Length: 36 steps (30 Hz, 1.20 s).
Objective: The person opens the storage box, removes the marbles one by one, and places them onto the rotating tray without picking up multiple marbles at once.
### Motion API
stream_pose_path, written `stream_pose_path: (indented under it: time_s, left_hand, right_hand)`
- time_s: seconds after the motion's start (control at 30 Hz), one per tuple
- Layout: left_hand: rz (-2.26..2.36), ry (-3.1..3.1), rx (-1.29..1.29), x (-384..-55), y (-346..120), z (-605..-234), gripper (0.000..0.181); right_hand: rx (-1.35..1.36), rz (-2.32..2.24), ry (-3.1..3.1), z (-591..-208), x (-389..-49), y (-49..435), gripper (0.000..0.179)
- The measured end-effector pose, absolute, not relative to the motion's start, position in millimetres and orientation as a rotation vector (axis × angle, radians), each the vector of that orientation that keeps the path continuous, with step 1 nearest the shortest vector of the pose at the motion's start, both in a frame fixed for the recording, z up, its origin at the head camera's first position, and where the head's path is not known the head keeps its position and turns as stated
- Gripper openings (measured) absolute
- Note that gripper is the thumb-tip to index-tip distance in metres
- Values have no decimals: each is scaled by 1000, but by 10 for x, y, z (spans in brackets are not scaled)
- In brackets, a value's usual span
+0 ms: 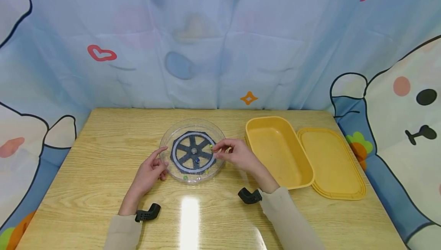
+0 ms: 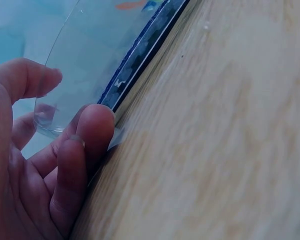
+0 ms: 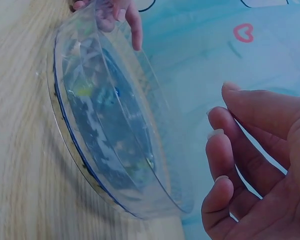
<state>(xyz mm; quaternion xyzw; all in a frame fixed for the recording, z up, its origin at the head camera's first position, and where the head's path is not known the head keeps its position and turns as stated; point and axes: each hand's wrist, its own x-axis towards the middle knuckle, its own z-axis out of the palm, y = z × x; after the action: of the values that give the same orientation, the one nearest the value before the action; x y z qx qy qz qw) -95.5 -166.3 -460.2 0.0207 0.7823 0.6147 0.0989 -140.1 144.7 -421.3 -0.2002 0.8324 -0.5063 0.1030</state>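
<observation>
A clear, round, high-walled plastic dish (image 1: pixel 193 123) stands on the table, its floor showing a dark wheel-like pattern. Small marbles in green, yellow-green and blue lie inside, among them a blue marble (image 1: pixel 197 160) near the hub. At the left rim my left hand (image 1: pixel 150 171) holds the wall, thumb inside and other fingers outside low by the base; the index finger reaches along the rim. Over the right rim hovers my right hand (image 1: pixel 237 153), fingers loosely bent. A yellow-green marble (image 1: pixel 211 146) lies beside its fingertips in the head view. Between thumb and fingers (image 3: pixel 220 150) nothing shows.
Right of the dish stands a yellow plastic tub (image 1: pixel 275 150); its flat yellow lid (image 1: pixel 335 165) lies against its right side. Behind the wooden table (image 1: pixel 86 188) hangs a blue printed curtain (image 1: pixel 206 51). Each wrist wears a black camera mount.
</observation>
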Motion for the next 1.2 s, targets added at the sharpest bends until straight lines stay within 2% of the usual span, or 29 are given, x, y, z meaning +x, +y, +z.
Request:
stream_pose_path:
  time_s: [0.3,0.67,0.87,1.07,1.2]
  left_hand:
    - [1823,2325,66,-951,-1659,-4611,51]
    - [1809,2337,65,-951,-1654,-4587,50]
    - [1828,2325,73,-1008,-1691,-4718,52]
    - [1847,2329,62,-1063,-1729,-4935,52]
    - [1836,2333,71,-1002,-1688,-4742,51]
  right_hand:
    - [-523,-1458,2554,-4071,-1427,1666,12]
    - [-516,-1388,2615,-3944,-1554,2255,13]
    - [-489,-1343,2578,-3994,-1642,2582,18]
    - [-447,-1251,2373,-4093,-1713,2784,16]
    - [-473,-1156,2195,-4206,-1778,2838,15]
